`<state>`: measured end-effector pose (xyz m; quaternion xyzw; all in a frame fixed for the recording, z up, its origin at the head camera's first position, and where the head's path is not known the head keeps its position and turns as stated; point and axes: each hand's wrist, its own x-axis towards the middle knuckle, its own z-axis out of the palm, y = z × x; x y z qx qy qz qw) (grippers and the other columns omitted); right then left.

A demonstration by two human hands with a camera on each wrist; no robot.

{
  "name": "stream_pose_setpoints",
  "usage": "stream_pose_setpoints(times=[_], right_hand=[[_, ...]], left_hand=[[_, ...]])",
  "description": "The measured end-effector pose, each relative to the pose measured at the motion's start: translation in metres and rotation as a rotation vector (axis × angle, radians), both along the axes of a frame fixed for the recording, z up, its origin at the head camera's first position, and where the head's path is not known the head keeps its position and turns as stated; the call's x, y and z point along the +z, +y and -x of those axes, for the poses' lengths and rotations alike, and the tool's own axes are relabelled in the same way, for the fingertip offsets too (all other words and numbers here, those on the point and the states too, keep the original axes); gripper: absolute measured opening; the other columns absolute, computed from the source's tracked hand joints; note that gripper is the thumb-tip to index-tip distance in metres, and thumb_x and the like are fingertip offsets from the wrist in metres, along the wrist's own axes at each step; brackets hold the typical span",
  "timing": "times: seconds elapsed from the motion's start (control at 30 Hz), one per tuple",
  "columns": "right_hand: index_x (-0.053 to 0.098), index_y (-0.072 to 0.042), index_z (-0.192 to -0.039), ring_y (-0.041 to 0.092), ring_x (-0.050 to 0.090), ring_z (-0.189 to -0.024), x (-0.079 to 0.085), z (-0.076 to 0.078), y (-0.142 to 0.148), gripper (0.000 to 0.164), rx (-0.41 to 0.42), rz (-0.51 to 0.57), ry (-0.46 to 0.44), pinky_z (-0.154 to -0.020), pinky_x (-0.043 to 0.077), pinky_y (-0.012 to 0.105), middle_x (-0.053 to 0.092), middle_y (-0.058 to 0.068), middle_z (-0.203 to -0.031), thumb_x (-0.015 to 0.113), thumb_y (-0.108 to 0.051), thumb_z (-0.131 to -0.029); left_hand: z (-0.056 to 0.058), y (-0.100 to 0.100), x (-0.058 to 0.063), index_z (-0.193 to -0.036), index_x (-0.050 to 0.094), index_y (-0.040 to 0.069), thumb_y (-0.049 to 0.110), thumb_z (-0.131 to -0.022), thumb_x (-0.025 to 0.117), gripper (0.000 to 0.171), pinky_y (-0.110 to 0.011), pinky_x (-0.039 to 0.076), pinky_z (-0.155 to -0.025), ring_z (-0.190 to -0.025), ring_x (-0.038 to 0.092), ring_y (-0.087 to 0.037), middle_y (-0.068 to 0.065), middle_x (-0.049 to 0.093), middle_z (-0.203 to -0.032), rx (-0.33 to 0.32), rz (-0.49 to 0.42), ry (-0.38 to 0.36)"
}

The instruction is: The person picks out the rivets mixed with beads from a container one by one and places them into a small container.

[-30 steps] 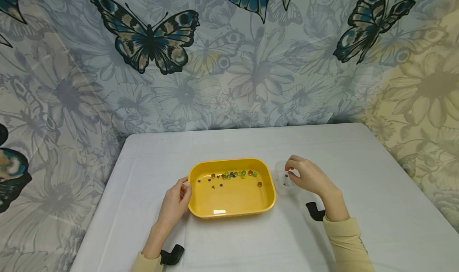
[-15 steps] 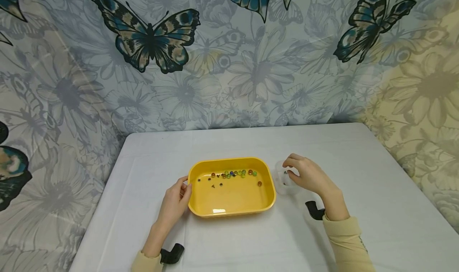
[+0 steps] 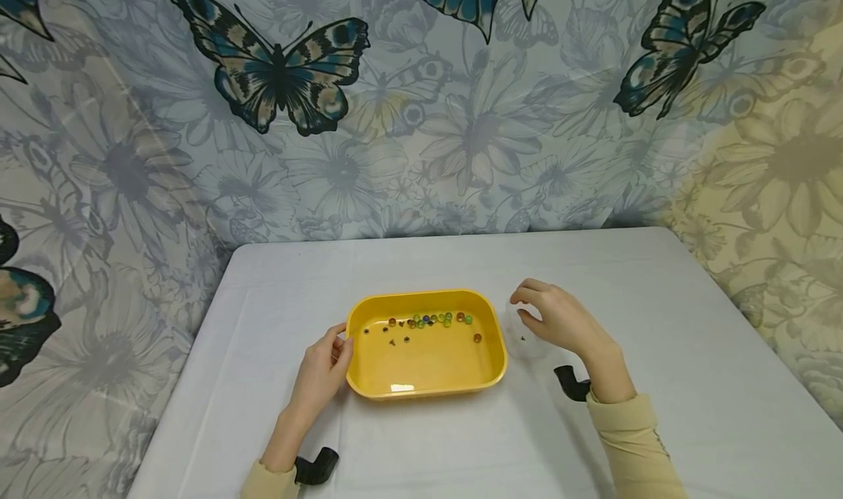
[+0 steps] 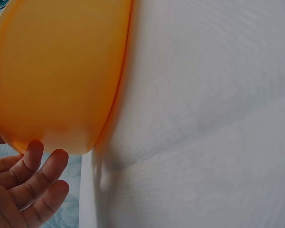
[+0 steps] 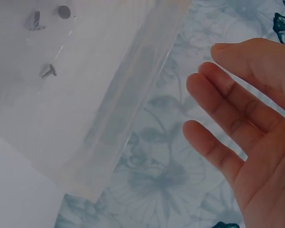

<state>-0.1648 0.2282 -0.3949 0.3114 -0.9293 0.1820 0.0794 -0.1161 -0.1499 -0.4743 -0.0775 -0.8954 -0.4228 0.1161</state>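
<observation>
My left hand grips the left edge of the yellow plastic tray, thumb at the rim. In the left wrist view its fingers curl beside the tray's wall. Inside the tray lie several glass marbles, green, amber and blue, and several small dark metal pieces. My right hand hovers over a clear plastic container right of the tray, thumb and fingers apart, nothing visible between them. In the right wrist view the container holds small metal screws.
A white cloth covers the table. Behind it hangs a floral curtain with butterfly prints. Each wrist carries a black camera mount, one at the left wrist, another at the right wrist.
My right hand has shifted slightly left and away over the clear container, and the gap between thumb and fingers has turned toward the tray. The left hand and tray keep their place.
</observation>
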Motion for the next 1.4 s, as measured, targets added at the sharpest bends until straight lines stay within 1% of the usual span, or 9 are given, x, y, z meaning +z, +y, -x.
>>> stream_pose_setpoints(times=[0.33,0.5,0.9,1.3,1.4], right_hand=[[0.065,-0.005,-0.091,0.023,0.061,-0.083,0.005,0.0,-0.008,0.017,0.032,0.018,0.017,-0.071,0.051,0.034,0.06,0.005,-0.093,0.07,0.003,-0.077],[0.065,-0.005,-0.091,0.021,0.06,-0.082,0.006,0.001,-0.013,0.016,0.042,0.007,0.019,-0.071,0.051,0.033,0.06,0.005,-0.093,0.07,0.002,-0.078],[0.066,-0.002,-0.092,0.022,0.059,-0.082,0.011,0.003,-0.024,0.016,0.067,-0.006,0.012,-0.07,0.051,0.031,0.06,0.005,-0.094,0.07,0.003,-0.078],[0.066,-0.003,-0.093,0.022,0.059,-0.082,0.012,0.004,-0.033,0.017,0.094,-0.004,0.004,-0.071,0.051,0.03,0.06,0.005,-0.094,0.071,0.003,-0.077],[0.066,-0.003,-0.093,0.019,0.058,-0.082,0.012,0.005,-0.035,0.017,0.104,-0.01,0.015,-0.071,0.051,0.03,0.06,0.005,-0.094,0.071,0.002,-0.077]], left_hand=[[0.0,0.0,-0.001,-0.116,0.058,-0.003,0.01,-0.091,0.057,0.028,-0.021,0.046,-0.056,-0.06,0.05,-0.009,0.001,0.053,-0.072,0.007,0.002,-0.002],[0.0,0.0,-0.001,-0.116,0.058,-0.004,0.01,-0.091,0.058,0.029,-0.021,0.046,-0.056,-0.06,0.05,-0.009,0.001,0.053,-0.072,0.005,0.007,0.004],[0.0,0.001,0.001,-0.115,0.058,-0.006,0.007,-0.089,0.059,0.029,-0.022,0.047,-0.056,-0.06,0.051,-0.008,0.002,0.053,-0.072,0.006,0.007,0.024],[0.0,0.001,0.001,-0.115,0.058,-0.005,0.008,-0.089,0.06,0.029,-0.021,0.046,-0.054,-0.059,0.05,-0.008,0.002,0.052,-0.071,0.009,0.01,0.013],[0.0,0.001,0.001,-0.115,0.058,-0.005,0.008,-0.089,0.06,0.029,-0.021,0.046,-0.054,-0.059,0.051,-0.009,0.002,0.052,-0.071,0.012,0.007,0.009]])
